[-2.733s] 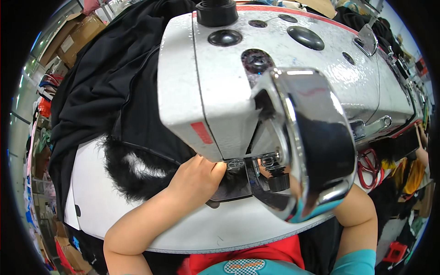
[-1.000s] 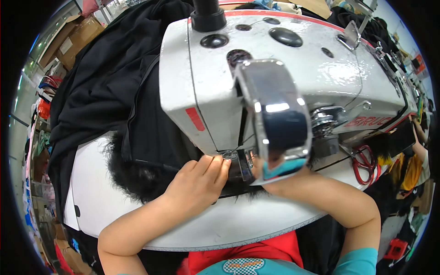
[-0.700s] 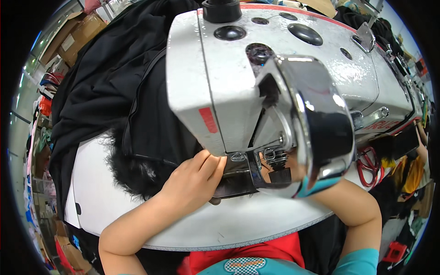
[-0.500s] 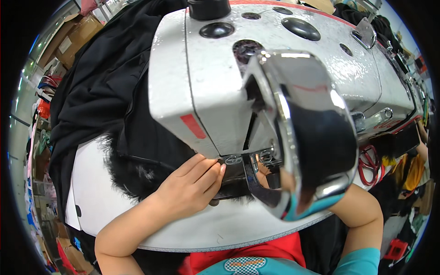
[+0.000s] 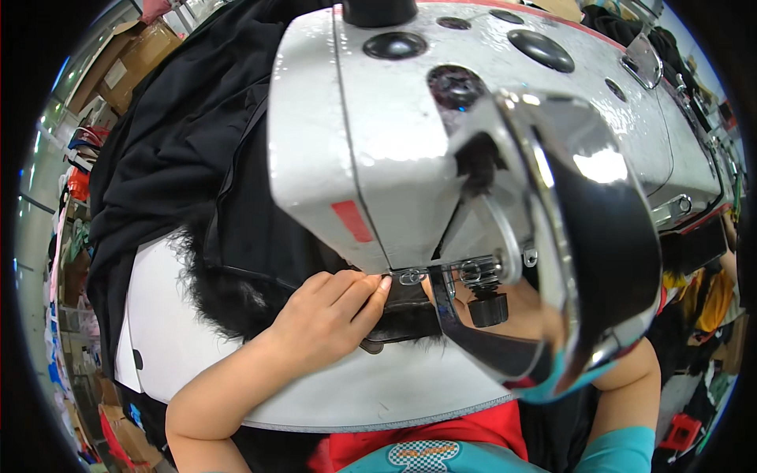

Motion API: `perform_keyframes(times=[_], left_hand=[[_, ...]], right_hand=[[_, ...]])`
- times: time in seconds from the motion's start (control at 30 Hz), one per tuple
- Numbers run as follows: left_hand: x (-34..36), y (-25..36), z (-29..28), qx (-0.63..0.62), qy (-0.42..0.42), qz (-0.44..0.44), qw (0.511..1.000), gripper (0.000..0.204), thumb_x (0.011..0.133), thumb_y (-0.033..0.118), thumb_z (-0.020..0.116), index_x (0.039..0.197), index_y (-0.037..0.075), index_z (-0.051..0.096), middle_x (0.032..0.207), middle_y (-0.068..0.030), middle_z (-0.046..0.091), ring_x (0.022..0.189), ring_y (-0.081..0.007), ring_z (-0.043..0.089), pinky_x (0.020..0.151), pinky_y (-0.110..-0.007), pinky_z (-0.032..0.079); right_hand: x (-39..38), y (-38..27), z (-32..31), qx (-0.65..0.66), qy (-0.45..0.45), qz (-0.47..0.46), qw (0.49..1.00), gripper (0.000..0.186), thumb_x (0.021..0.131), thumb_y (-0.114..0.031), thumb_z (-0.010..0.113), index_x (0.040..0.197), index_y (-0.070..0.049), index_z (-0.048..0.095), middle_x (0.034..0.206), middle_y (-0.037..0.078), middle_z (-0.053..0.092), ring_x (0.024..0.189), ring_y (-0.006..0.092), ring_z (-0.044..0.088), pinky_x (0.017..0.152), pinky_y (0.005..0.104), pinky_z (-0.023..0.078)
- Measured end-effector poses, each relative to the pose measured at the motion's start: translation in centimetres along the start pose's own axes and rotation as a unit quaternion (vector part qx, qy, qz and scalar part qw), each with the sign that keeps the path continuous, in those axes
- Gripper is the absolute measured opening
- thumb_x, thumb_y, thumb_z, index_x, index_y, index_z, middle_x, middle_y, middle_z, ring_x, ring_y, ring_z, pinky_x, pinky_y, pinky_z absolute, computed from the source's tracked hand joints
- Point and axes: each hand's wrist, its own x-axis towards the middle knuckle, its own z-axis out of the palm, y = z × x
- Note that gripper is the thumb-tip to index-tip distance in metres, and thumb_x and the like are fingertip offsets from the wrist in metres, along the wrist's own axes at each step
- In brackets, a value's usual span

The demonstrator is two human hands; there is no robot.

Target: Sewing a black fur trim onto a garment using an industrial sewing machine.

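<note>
My left hand [image 5: 323, 315] lies beside the needle area of a white sewing machine [image 5: 315, 134]. Its fingers are pressed together on the edge of a black garment [image 5: 260, 213] with black fur trim [image 5: 221, 303]. Dark, smooth material [image 5: 410, 299] runs from the fingertips under the machine head. A shiny chrome cover [image 5: 544, 173] stands in front and hides most of my right hand; its forearm [image 5: 635, 366] comes in from the right. Skin tones show around a black knob [image 5: 487, 310], but whether they are hand or reflection I cannot tell.
Bulky black cloth [image 5: 173, 134] is heaped left of the machine. The white table [image 5: 315, 398] has a measuring tape along its front edge. Cardboard boxes [image 5: 138, 63] stand at the far left. Yellow cloth [image 5: 714, 299] and a red plastic object [image 5: 680, 430] are at the right.
The machine and its chrome cover sit farther right in the picture, and the black knob has come into sight. My left hand keeps its grip in nearly the same place.
</note>
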Motion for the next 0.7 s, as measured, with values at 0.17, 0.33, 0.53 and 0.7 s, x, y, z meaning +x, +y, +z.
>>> perform_keyframes(times=[0.17,0.33,0.53,0.7], left_hand=[[0.4,-0.1,0.5,0.033,-0.008,0.0,0.999,0.03,0.063,0.008,0.055,0.09,-0.002,0.057,0.073,-0.0043,0.048,0.068,-0.0162,0.047,0.055,-0.025,0.038],[0.4,-0.4,2.0,0.042,0.013,-0.025,0.999,0.021,0.064,0.01,0.056,0.084,0.003,0.058,0.067,-0.0024,0.044,0.064,-0.0176,0.045,0.055,-0.027,0.038],[0.8,-0.4,1.9,-0.007,0.053,-0.06,0.997,0.019,0.065,0.01,0.057,0.084,0.005,0.057,0.066,-0.0022,0.045,0.064,-0.0178,0.047,0.06,-0.028,0.04],[0.6,-0.2,1.5,-0.034,0.005,-0.05,0.998,0.023,0.066,0.008,0.053,0.089,0.005,0.056,0.068,-0.0027,0.046,0.065,-0.0186,0.048,0.067,-0.029,0.041]], right_hand=[[-0.9,0.8,-0.9,-0.161,-0.099,-0.071,0.98,0.012,0.057,-0.018,0.055,0.067,-0.011,0.059,0.074,0.002,0.05,0.079,0.0199,0.049,0.063,0.0328,0.041],[-1.0,1.0,0.9,-0.074,-0.11,0.036,0.991,0.012,0.058,-0.018,0.054,0.063,-0.01,0.061,0.072,0.004,0.05,0.077,0.0232,0.051,0.065,0.0351,0.044],[1.1,1.2,-2.4,-0.257,-0.194,-0.024,0.946,0.01,0.059,-0.018,0.054,0.061,-0.011,0.06,0.076,0.004,0.053,0.078,0.0233,0.052,0.068,0.0358,0.046],[-0.3,1.1,-2.4,-0.046,-0.116,0.035,0.992,0.009,0.068,-0.012,0.049,0.069,-0.006,0.055,0.093,0.009,0.052,0.099,0.024,0.046,0.083,0.0328,0.04]])
